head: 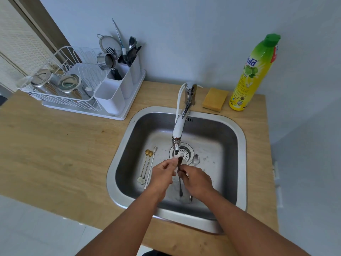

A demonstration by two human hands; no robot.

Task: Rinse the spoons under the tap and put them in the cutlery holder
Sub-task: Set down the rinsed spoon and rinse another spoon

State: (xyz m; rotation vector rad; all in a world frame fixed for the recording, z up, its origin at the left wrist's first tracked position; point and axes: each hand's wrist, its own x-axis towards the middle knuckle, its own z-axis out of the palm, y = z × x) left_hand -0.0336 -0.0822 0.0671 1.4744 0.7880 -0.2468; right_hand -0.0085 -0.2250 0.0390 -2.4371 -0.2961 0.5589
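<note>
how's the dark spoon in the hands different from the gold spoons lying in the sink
The dark spoon is held by both hands, the left hand and the right hand, its bowl under the tap; the gold spoons lie untouched on the sink floor, left of the drain. The dark spoon's handle end looks plain; the gold spoons end in flower shapes. Both have long, thin handles.

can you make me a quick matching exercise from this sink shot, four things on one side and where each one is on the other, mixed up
Things:
1. dark spoon
2. gold spoons
3. sponge
4. cutlery holder

Places:
A. on the counter right of the tap, beside the dish soap bottle
B. lying on the sink floor, left of the drain
C. at the end of the dish rack, left of the sink
D. held by the left hand and right hand under the spout

Pairs: 1-D, 2-B, 3-A, 4-C
</note>
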